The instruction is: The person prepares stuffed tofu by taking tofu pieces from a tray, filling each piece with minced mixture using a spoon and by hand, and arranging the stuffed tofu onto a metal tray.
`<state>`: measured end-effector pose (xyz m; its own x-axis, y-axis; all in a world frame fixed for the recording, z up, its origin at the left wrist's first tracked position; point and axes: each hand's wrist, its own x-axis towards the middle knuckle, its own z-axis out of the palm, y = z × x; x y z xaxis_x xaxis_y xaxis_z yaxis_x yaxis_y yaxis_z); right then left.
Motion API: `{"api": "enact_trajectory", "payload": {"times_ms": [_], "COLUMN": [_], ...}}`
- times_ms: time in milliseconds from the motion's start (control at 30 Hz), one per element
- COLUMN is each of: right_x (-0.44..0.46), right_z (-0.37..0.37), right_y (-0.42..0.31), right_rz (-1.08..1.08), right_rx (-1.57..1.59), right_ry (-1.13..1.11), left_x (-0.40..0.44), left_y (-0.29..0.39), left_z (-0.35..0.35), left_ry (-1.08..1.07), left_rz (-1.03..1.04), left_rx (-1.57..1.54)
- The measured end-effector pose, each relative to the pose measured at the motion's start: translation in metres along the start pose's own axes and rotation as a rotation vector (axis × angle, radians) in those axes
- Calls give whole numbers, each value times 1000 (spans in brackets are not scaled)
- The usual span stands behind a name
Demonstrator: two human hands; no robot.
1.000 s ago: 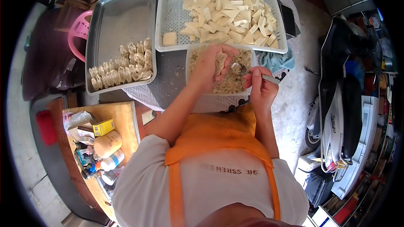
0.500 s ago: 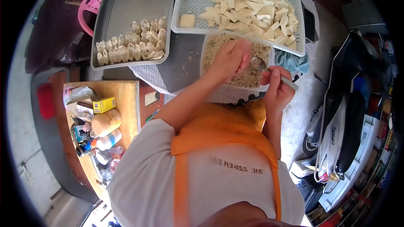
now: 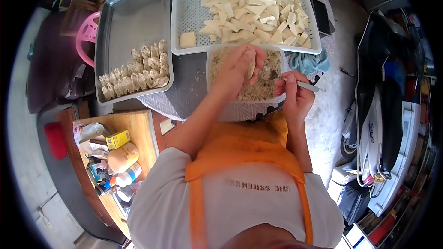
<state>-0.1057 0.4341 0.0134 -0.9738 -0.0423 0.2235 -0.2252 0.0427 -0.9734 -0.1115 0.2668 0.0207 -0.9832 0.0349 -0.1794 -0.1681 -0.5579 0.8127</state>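
My left hand (image 3: 235, 71) is closed around a pale tofu piece (image 3: 250, 68), partly hidden by the fingers, above a white tub (image 3: 209, 71) of crumbly, speckled filling (image 3: 256, 91). My right hand (image 3: 297, 93) grips a metal spoon (image 3: 306, 85) by its handle. The spoon's bowl, close to the left hand's fingers, seems to carry some filling. Beyond the tub, a white perforated tray (image 3: 188, 18) bears a heap of cut tofu wedges (image 3: 258, 11) and one separate square block (image 3: 188, 40). Rows of stuffed tofu pieces (image 3: 134, 74) stand in a metal tray (image 3: 124, 23) on the left.
A teal cloth (image 3: 309, 61) and a dark phone-like object (image 3: 321, 16) lie right of the perforated tray. At lower left, a wooden table (image 3: 143, 124) holds bottles, boxes and a yellow box (image 3: 118, 139). A parked scooter (image 3: 380, 133) stands at right. A pink chair back (image 3: 86, 37) is behind the metal tray.
The camera view has shifted, so the trays appear further left. My left hand has turned, and the tofu piece now shows between its fingers. The spoon's handle lies flatter, its bowl nearer that hand.
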Motion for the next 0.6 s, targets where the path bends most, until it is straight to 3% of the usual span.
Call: {"api": "enact_trajectory", "payload": {"times_ms": [33, 133, 233, 300, 367, 433, 533, 600], "right_x": [0, 1, 2, 2, 1, 5, 14, 18], "right_z": [0, 1, 1, 1, 4, 7, 7, 5], "right_y": [0, -2, -3, -6, -12, -14, -17, -19], "right_rz": [5, 28, 44, 85, 159, 276, 317, 274], "right_rx": [4, 30, 54, 84, 127, 201, 296, 311], "right_ry": [0, 7, 3, -4, -8, -26, 30, 72], "left_x": [1, 6, 14, 13, 11, 5, 9, 2], "left_y": [-3, -14, -23, -17, -13, -11, -16, -8], "left_z": [-4, -7, -35, -40, -29, 3, 3, 3], "left_ry": [-68, -43, -451, -494, -284, 174, 60, 67], "left_rz": [21, 66, -38, -66, 24, 233, 503, 372], "left_rx": [126, -9, -511, -523, -311, 127, 416, 377]}}
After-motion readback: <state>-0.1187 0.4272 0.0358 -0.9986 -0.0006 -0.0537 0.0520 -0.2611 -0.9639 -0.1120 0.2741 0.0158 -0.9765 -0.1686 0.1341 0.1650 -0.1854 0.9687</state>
